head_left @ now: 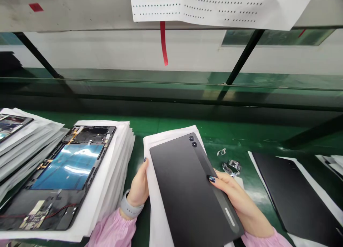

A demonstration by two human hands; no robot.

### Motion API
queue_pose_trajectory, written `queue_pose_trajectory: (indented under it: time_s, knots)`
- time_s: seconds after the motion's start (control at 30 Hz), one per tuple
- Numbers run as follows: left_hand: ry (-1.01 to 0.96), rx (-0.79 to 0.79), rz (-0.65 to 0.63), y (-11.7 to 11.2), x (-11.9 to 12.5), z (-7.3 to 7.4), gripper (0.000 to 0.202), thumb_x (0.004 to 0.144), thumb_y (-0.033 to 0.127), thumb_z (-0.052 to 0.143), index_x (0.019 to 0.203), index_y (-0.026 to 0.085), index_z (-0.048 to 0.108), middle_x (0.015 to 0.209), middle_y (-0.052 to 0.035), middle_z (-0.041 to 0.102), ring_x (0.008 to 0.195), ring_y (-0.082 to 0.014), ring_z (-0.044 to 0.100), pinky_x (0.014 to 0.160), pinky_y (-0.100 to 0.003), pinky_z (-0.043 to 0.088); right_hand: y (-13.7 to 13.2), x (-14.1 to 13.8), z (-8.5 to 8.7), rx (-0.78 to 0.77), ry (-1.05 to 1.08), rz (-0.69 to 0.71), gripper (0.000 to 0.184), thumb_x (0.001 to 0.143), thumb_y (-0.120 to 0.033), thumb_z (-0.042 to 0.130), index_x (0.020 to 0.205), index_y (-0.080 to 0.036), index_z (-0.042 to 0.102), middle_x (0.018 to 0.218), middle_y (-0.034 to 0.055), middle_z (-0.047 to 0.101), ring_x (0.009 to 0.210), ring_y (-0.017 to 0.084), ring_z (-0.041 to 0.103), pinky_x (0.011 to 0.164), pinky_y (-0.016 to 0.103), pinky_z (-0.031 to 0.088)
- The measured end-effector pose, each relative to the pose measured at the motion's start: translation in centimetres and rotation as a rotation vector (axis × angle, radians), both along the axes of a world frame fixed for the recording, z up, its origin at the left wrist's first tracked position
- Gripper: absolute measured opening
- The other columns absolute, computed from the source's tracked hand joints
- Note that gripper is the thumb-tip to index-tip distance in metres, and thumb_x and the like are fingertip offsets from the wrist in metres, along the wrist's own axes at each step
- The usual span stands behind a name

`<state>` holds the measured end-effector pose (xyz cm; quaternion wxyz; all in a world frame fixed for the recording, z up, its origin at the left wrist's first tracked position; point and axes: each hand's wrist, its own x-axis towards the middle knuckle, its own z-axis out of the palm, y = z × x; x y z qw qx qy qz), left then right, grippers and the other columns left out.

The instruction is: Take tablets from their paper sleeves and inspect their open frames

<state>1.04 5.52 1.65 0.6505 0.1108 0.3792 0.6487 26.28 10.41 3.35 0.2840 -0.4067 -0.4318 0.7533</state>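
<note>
A dark grey tablet [187, 189], back up with two camera lenses at its top corner, lies tilted over a white sheet [158, 204]. My right hand [237, 197] is closed on the tablet's right edge, thumb on the back and the other fingers mostly hidden underneath. At the white sheet's left edge, my left hand [139, 184] is closed with its thumb on top; its other fingers are out of sight beneath. Left of it, an opened tablet [66, 166] with a blue-filmed battery and bare circuit parts rests on a stack of white sheets [115, 175].
Another opened tablet [13, 123] lies on a layered pile [34, 147] at far left. Crumpled silvery scraps [232, 167] sit on the green table [171, 123]. At right, a black panel [297, 193] lies on white sheets. A printed paper [214, 5] and red strip [163, 43] hang overhead.
</note>
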Motion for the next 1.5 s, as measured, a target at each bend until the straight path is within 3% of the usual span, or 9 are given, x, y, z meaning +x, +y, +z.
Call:
queue_pose_trajectory:
  time_s: [0.13, 0.3, 0.67, 0.8, 0.97, 1.1, 1.2, 1.37, 1.5]
  knots:
    - [0.093, -0.029, 0.053, 0.3, 0.2, -0.1, 0.046, 0.077, 0.049, 0.075, 0.112, 0.018, 0.074, 0.12, -0.0089, 0.074, 0.128, -0.0337, 0.056, 0.112, -0.044, 0.041, -0.1, -0.2, 0.6, -0.054, 0.079, -0.004, 0.033, 0.075, -0.046, 0.08, 0.098, -0.023, 0.079, 0.081, 0.006, 0.076, 0.067, 0.019, 0.069, 0.059, 0.027, 0.052]
    - [0.153, 0.013, 0.061, 0.4, 0.6, -0.1, 0.047, 0.075, 0.047, 0.077, 0.111, 0.018, 0.075, 0.124, -0.0091, 0.072, 0.132, -0.0332, 0.052, 0.112, -0.041, 0.041, 0.0, -0.6, 1.0, 0.054, -0.014, 0.026, 0.031, 0.074, -0.049, 0.079, 0.084, -0.02, 0.081, 0.082, 0.008, 0.076, 0.07, 0.021, 0.068, 0.064, 0.03, 0.053]
    - [0.267, 0.021, 0.052, 0.3, 0.3, 0.0, 0.043, 0.072, 0.044, 0.081, 0.106, 0.017, 0.074, 0.107, -0.0093, 0.077, 0.109, -0.0309, 0.067, 0.093, -0.037, 0.052, 0.0, -0.8, -0.3, -0.017, -0.076, 0.031, 0.034, 0.073, -0.05, 0.08, 0.074, -0.016, 0.076, 0.07, 0.0057, 0.074, 0.067, 0.02, 0.068, 0.062, 0.028, 0.052]
    - [0.301, -0.028, 0.027, 0.2, 0.0, 0.1, 0.044, 0.063, 0.032, 0.086, 0.102, 0.018, 0.071, 0.096, -0.0072, 0.078, 0.09, -0.0282, 0.072, 0.077, -0.034, 0.056, -0.1, -0.9, 0.1, -0.042, 0.003, -0.016, 0.033, 0.076, -0.043, 0.079, 0.099, -0.02, 0.075, 0.087, 0.0054, 0.077, 0.074, 0.02, 0.071, 0.07, 0.03, 0.055]
    - [0.194, -0.178, 0.035, 0.7, -0.8, 0.5, 0.033, 0.066, 0.022, 0.079, 0.097, 0.018, 0.069, 0.086, -0.0039, 0.078, 0.07, -0.0209, 0.071, 0.063, -0.029, 0.057, -0.2, -1.4, 1.2, -0.13, 0.117, -0.197, 0.061, 0.078, -0.031, 0.075, 0.136, -0.031, 0.055, 0.111, 0.002, 0.075, 0.084, 0.019, 0.072, 0.074, 0.029, 0.056]
    - [0.08, -0.293, -0.058, 1.0, -1.1, 0.9, 0.021, 0.073, 0.02, 0.071, 0.094, 0.017, 0.069, 0.074, -0.0038, 0.077, 0.06, -0.0211, 0.071, 0.058, -0.031, 0.058, -0.6, -1.8, 1.3, -0.246, 0.107, -0.23, 0.05, 0.068, -0.034, 0.081, 0.115, -0.022, 0.07, 0.102, 0.0036, 0.078, 0.082, 0.021, 0.073, 0.071, 0.027, 0.057]
    - [-0.025, -0.312, -0.124, 0.9, -1.0, 1.3, 0.023, 0.077, 0.023, 0.069, 0.099, 0.015, 0.071, 0.079, -0.0067, 0.078, 0.072, -0.0254, 0.075, 0.069, -0.035, 0.061, -0.8, -1.9, 1.1, -0.28, 0.074, -0.215, 0.035, 0.067, -0.034, 0.082, 0.098, -0.02, 0.076, 0.086, 0.0028, 0.079, 0.072, 0.02, 0.073, 0.065, 0.026, 0.057]
    - [-0.066, -0.198, -0.168, 0.2, -0.9, 1.4, 0.03, 0.073, 0.025, 0.073, 0.102, 0.016, 0.072, 0.095, -0.0073, 0.079, 0.092, -0.0289, 0.074, 0.085, -0.037, 0.058, -0.4, -1.7, 0.6, -0.274, 0.081, -0.275, 0.024, 0.063, -0.026, 0.082, 0.087, -0.021, 0.078, 0.079, -0.0004, 0.078, 0.063, 0.016, 0.07, 0.056, 0.022, 0.055]
    - [-0.067, -0.092, -0.175, -0.1, -0.9, 1.4, 0.022, 0.069, 0.024, 0.077, 0.089, 0.016, 0.073, 0.089, -0.0048, 0.079, 0.08, -0.0249, 0.075, 0.076, -0.032, 0.06, -0.3, -1.5, 0.5, -0.27, 0.073, -0.327, 0.025, 0.063, -0.025, 0.082, 0.087, -0.02, 0.078, 0.081, -0.0007, 0.079, 0.067, 0.016, 0.071, 0.06, 0.022, 0.056]
